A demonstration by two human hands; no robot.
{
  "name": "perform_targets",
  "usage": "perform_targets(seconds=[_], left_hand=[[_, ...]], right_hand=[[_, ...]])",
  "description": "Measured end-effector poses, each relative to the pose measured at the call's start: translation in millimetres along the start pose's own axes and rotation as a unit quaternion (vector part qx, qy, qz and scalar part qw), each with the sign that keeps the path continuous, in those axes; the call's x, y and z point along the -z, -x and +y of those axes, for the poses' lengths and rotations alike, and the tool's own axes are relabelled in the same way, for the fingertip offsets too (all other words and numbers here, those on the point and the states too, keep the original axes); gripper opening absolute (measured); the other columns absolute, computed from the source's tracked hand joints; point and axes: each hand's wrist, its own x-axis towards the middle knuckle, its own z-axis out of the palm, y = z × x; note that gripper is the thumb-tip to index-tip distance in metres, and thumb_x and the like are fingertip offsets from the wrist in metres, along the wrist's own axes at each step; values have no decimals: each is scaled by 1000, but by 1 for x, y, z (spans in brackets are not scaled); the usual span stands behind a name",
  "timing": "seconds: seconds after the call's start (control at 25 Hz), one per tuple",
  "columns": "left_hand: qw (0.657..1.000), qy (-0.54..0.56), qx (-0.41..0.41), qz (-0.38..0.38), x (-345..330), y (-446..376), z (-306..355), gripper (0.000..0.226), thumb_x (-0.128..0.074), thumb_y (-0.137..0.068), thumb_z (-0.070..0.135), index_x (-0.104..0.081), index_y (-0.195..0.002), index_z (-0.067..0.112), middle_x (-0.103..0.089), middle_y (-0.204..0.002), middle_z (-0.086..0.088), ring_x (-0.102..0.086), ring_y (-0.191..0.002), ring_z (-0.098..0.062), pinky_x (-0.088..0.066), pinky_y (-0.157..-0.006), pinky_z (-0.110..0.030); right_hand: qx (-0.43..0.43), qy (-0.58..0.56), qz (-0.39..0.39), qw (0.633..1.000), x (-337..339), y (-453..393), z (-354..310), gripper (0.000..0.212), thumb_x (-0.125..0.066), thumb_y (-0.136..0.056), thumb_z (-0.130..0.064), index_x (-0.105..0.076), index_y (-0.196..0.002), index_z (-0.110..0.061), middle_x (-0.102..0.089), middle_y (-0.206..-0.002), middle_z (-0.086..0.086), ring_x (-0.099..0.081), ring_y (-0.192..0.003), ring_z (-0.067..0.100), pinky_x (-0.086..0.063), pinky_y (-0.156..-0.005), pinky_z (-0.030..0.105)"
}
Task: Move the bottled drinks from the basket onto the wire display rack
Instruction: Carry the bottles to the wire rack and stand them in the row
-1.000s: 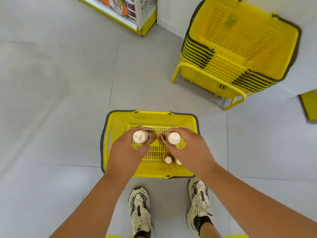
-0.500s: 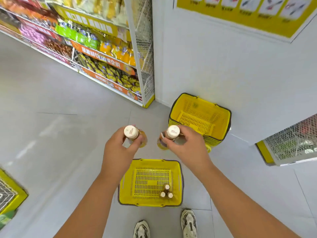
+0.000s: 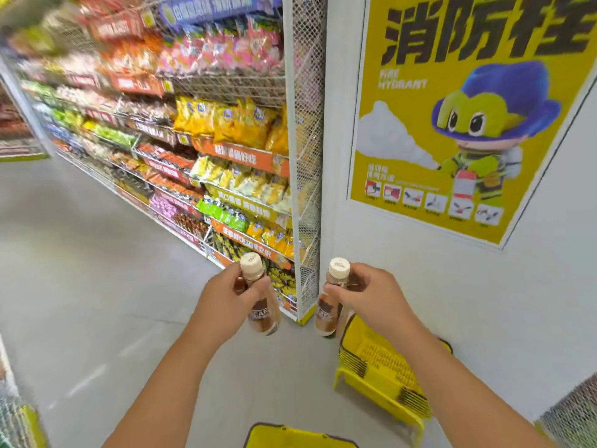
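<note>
My left hand (image 3: pixel 226 302) grips a brown bottled drink (image 3: pixel 261 305) with a cream cap, held upright by its neck. My right hand (image 3: pixel 371 295) holds a second brown bottle (image 3: pixel 328 313) the same way, about a hand's width to the right. Both bottles hang at chest height over the grey floor. Only the far rim of the yellow basket (image 3: pixel 290 436) shows at the bottom edge; its contents are hidden. A white wire display rack (image 3: pixel 305 150) full of snack bags rises straight ahead of my left hand.
A stack of yellow baskets (image 3: pixel 384 370) stands on the floor against the white wall, below my right forearm. A yellow hydrant poster (image 3: pixel 452 124) hangs on the wall. Another mesh rack corner (image 3: pixel 571 418) shows at the bottom right, and one more rack (image 3: pixel 16 421) at the bottom left.
Both hands have lifted a bottle each out of the basket and risen with them. The view has tilted up from the floor to the shelves and wall.
</note>
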Motion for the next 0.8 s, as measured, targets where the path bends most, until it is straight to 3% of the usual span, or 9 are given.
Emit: perform_targets(seconds=[0.16, 0.48, 0.6, 0.8], left_hand=[[1000, 23, 1, 13, 28, 2, 44, 10, -81, -86, 29, -75, -94, 29, -75, -85, 18, -68, -75, 4, -45, -62, -10], [986, 37, 46, 157, 76, 27, 102, 10, -81, -85, 32, -76, -94, 32, -76, -87, 15, -68, -78, 6, -44, -56, -4], [975, 36, 64, 211, 104, 44, 112, 17, -81, -83, 39, -77, -98, 32, -76, -92, 13, -70, -83, 0, -46, -63, -13], [959, 1, 92, 269, 165, 79, 104, 23, -83, -79, 45, -77, -98, 33, -77, -92, 12, -72, -92, -11, -56, -80, -31]], right_hand=[[42, 1, -49, 998, 19, -15, -48, 20, -88, -78, -26, -76, -91, -34, -76, -82, -16, -67, -70, -10, -48, -61, 7], [111, -12, -133, 985, 28, -49, -126, 9, -86, -79, -32, -78, -81, -29, -68, -63, -17, -56, -55, -5, -41, -52, 9], [145, -28, -179, 973, 12, -57, -151, 10, -86, -79, -36, -77, -76, -31, -62, -60, -16, -53, -56, -1, -41, -57, 15], [181, -47, -247, 951, -44, -44, -190, 11, -85, -80, -39, -79, -81, -30, -72, -70, -13, -62, -61, -1, -46, -63, 22]])
